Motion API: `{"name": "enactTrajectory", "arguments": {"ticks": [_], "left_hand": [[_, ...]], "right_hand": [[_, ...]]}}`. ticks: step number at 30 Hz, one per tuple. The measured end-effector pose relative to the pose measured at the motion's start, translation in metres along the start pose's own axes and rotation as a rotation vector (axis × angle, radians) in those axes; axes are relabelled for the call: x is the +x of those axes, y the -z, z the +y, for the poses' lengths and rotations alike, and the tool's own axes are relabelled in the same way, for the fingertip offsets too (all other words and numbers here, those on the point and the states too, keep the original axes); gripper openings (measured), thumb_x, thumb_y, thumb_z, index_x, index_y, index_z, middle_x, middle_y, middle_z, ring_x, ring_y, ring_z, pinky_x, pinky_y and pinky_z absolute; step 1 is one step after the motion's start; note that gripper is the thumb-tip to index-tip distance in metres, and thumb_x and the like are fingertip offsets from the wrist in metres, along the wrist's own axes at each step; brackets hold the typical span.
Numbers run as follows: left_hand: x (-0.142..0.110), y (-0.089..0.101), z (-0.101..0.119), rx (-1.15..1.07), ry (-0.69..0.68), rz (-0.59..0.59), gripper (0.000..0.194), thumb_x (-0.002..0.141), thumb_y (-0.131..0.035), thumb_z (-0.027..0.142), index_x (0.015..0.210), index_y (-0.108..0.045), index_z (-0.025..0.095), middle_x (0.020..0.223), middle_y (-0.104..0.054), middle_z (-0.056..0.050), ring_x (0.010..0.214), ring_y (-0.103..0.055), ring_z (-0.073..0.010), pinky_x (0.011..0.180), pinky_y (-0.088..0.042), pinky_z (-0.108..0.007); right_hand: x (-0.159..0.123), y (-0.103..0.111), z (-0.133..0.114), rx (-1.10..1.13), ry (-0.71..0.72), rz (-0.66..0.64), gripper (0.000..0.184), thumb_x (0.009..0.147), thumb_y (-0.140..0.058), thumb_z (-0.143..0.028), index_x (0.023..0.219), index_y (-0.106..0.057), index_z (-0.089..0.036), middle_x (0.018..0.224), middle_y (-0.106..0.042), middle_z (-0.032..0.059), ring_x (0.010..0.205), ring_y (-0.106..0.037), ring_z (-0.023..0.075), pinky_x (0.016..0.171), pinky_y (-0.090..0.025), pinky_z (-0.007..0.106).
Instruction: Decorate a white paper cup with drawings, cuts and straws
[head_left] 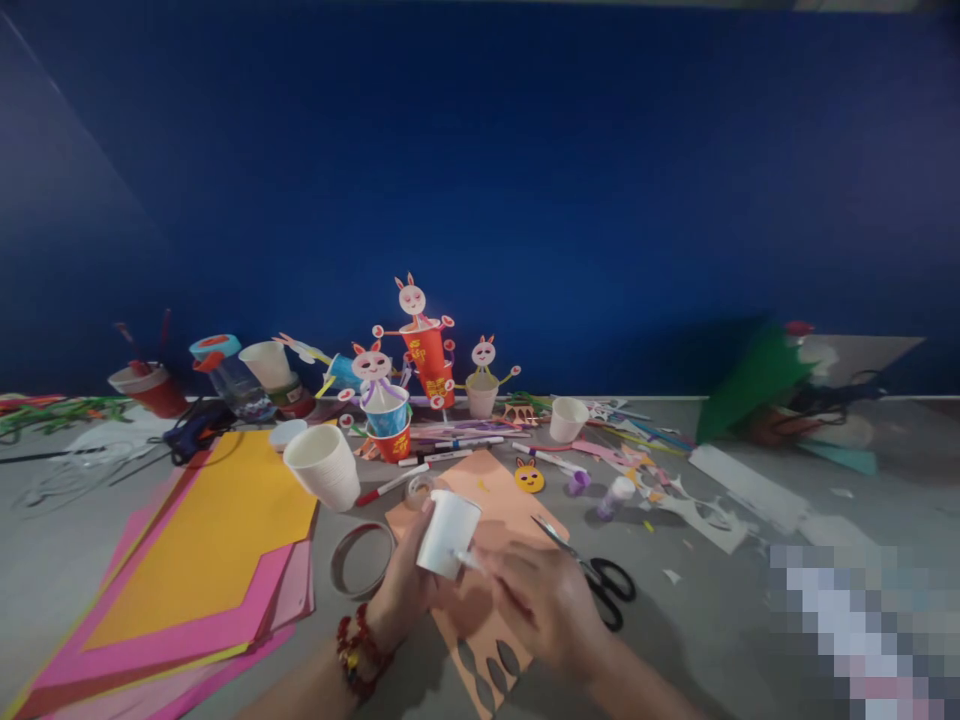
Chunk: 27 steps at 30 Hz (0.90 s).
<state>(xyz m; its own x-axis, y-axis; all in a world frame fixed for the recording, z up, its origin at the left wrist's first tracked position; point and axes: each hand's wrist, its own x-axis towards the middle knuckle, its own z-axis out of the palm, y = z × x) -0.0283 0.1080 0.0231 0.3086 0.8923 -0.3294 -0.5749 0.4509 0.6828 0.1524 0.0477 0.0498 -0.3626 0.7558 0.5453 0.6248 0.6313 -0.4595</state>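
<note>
My left hand [409, 580], with a red bead bracelet at its wrist, is closed around a white paper cup [452, 530] tilted over an orange paper sheet [491, 480]. Close to the cup's side, my right hand [544, 605] pinches a small whitish item [469, 557], too blurred to name. Black-handled scissors [600, 575] lie just beyond the right hand. A roll of tape [362, 560] rests to the left of my left hand. Several dark leaf-shaped cut-outs [487, 668] show at the sheet's near end.
Bunny figures on cups [424, 350] stand at the back before a blue wall. Stacked white cups [322, 465] and coloured paper [202, 540] are on the left. A yellow bunny face [529, 476], a glue stick [616, 497] and paper scraps [705, 510] lie right of centre.
</note>
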Motion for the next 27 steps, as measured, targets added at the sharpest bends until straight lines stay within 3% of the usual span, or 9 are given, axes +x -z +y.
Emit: {"name": "enactTrajectory", "arguments": {"ticks": [6,10,14,20,25,27], "left_hand": [[0.004,0.003,-0.002,-0.034,-0.002,-0.015,0.035,0.088,-0.062,0.046,0.095,-0.066,0.012,0.068,-0.073,-0.007,0.053,-0.067,-0.0187,0.049,-0.052,-0.026],[0.002,0.002,-0.001,-0.013,0.015,-0.063,0.040,0.088,-0.060,0.049,0.090,-0.067,0.010,0.063,-0.072,-0.009,0.054,-0.067,-0.0204,0.053,-0.053,-0.028],[0.001,0.000,-0.001,-0.006,0.008,0.013,0.034,0.087,-0.063,0.047,0.091,-0.067,0.013,0.063,-0.072,-0.006,0.050,-0.065,-0.0184,0.047,-0.049,-0.025],[-0.002,-0.002,0.000,0.112,-0.010,-0.089,0.054,0.089,-0.052,0.058,0.085,-0.070,0.007,0.061,-0.071,-0.013,0.056,-0.066,-0.0216,0.056,-0.051,-0.029],[-0.002,-0.001,-0.001,0.026,-0.010,-0.030,0.039,0.085,-0.064,0.051,0.092,-0.069,0.013,0.064,-0.072,-0.006,0.051,-0.064,-0.0180,0.044,-0.045,-0.024],[-0.002,0.000,-0.001,0.039,-0.018,-0.039,0.041,0.085,-0.063,0.052,0.091,-0.069,0.012,0.062,-0.071,-0.007,0.051,-0.064,-0.0188,0.046,-0.047,-0.025]], "right_hand": [[0.000,-0.002,-0.004,0.014,-0.043,0.023,0.027,0.093,-0.047,-0.015,0.112,-0.065,-0.019,0.089,-0.074,0.0068,0.076,-0.069,0.0175,0.065,-0.047,0.023],[-0.001,-0.002,-0.005,0.016,0.032,-0.029,0.027,0.091,-0.048,-0.016,0.110,-0.066,-0.021,0.078,-0.072,0.0045,0.066,-0.066,0.0167,0.058,-0.044,0.022],[0.000,-0.002,-0.007,0.011,-0.045,0.036,0.027,0.092,-0.047,-0.016,0.111,-0.066,-0.020,0.084,-0.073,0.0061,0.071,-0.067,0.0169,0.062,-0.046,0.023],[0.000,-0.003,-0.015,0.001,0.082,-0.050,0.026,0.088,-0.048,-0.016,0.104,-0.068,-0.021,0.073,-0.071,0.0028,0.058,-0.061,0.0159,0.050,-0.036,0.025],[0.001,0.002,-0.012,-0.010,0.003,0.018,0.028,0.090,-0.046,-0.015,0.110,-0.066,-0.018,0.072,-0.068,0.0036,0.057,-0.059,0.0153,0.053,-0.037,0.025],[-0.001,-0.001,-0.013,-0.016,0.021,-0.010,0.027,0.090,-0.047,-0.016,0.107,-0.067,-0.020,0.075,-0.070,0.0036,0.059,-0.061,0.0154,0.053,-0.037,0.024]]}}
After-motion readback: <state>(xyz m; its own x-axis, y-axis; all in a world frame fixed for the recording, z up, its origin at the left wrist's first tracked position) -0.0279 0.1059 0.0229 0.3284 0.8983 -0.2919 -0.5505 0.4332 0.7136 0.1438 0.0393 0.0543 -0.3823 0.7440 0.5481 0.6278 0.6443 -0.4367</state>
